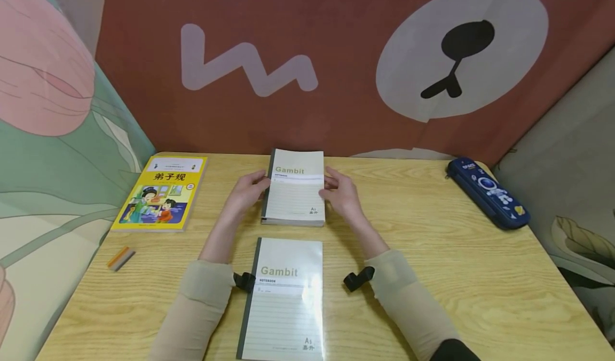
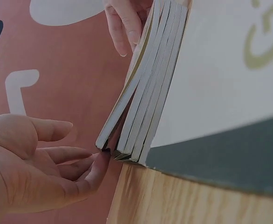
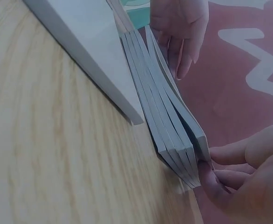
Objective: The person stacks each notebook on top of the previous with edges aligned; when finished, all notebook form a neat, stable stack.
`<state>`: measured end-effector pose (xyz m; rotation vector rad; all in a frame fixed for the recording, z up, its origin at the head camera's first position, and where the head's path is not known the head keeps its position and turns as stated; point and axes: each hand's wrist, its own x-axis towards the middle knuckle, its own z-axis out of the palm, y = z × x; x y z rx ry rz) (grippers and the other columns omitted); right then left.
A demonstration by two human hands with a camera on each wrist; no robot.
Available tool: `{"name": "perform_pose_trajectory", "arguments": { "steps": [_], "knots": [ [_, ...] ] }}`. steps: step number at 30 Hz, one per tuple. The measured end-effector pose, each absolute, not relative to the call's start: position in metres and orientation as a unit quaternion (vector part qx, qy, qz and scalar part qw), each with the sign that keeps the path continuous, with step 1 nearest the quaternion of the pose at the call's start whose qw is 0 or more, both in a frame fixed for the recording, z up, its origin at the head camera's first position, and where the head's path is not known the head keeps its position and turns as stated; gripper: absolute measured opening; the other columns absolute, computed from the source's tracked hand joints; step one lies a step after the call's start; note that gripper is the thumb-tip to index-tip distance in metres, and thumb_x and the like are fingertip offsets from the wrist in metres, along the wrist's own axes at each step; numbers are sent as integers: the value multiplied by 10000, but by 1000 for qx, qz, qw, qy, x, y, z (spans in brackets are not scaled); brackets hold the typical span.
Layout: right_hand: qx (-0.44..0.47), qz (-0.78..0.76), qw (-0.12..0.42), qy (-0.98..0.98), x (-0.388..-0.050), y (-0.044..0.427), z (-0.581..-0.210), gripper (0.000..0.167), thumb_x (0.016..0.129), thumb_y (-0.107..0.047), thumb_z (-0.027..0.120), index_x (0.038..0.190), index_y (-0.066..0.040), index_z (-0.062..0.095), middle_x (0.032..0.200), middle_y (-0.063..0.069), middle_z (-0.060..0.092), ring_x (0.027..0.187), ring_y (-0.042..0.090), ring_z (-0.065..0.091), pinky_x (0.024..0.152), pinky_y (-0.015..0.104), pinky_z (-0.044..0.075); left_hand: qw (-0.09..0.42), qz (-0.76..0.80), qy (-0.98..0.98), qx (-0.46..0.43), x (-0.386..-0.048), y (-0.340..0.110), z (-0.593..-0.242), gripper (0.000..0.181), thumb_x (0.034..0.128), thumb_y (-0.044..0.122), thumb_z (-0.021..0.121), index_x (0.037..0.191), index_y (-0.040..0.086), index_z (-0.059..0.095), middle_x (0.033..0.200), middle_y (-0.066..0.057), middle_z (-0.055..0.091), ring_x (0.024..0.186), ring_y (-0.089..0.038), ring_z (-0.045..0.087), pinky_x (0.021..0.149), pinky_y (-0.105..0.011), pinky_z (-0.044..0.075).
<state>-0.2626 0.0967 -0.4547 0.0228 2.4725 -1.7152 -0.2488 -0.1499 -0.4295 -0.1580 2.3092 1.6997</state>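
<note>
A short stack of Gambit notebooks (image 1: 298, 203) lies near the wall, its top notebook (image 3: 192, 121) raised a little, leaving a gap beneath. My left hand (image 1: 247, 191) is at the stack's left side. In the left wrist view its thumb touches the top notebook's corner, while the other fingers extend loosely. On the opposite side, my right hand (image 1: 342, 193) holds the top notebook's edge between thumb and fingers, as the right wrist view shows; some fingertips are hidden. Closer to me, between the forearms, a single Gambit notebook (image 1: 288, 318) lies flat.
A yellow picture book (image 1: 158, 193) lies at the left, with a small orange and grey eraser-like block (image 1: 121, 258) in front of it. A dark blue pencil case (image 1: 490, 193) rests at the far right. The patterned wall (image 1: 336, 115) borders the table's back.
</note>
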Motion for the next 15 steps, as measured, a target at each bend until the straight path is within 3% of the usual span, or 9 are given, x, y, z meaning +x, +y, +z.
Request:
{"name": "perform_pose_trajectory", "arguments": {
  "steps": [3,9,15],
  "knots": [
    [6,-560,64,826,-262,95,-454,727,945,27,662,1597,-123,378,1503,153,582,1173,242,590,589,207,476,137,571,807,-53,-247,-149,-428,587,1096,241,459,1613,24,283,1637,-183,393,1447,-312,471,1204,-485,419],
    [-10,-537,59,842,-258,93,-453,703,960,19,646,1596,-73,362,1517,173,563,1222,280,617,786,250,564,143,539,829,-52,-245,-148,-424,597,1095,282,459,1617,47,286,1649,-166,385,1441,-338,488,1218,-499,400],
    [-24,-513,49,857,-258,92,-453,685,965,10,635,1589,-38,356,1499,166,583,1245,280,620,963,364,582,145,529,835,-53,-245,-147,-424,595,1098,288,452,1610,31,293,1660,-165,365,1479,-344,452,1241,-498,370]
  ]
}}
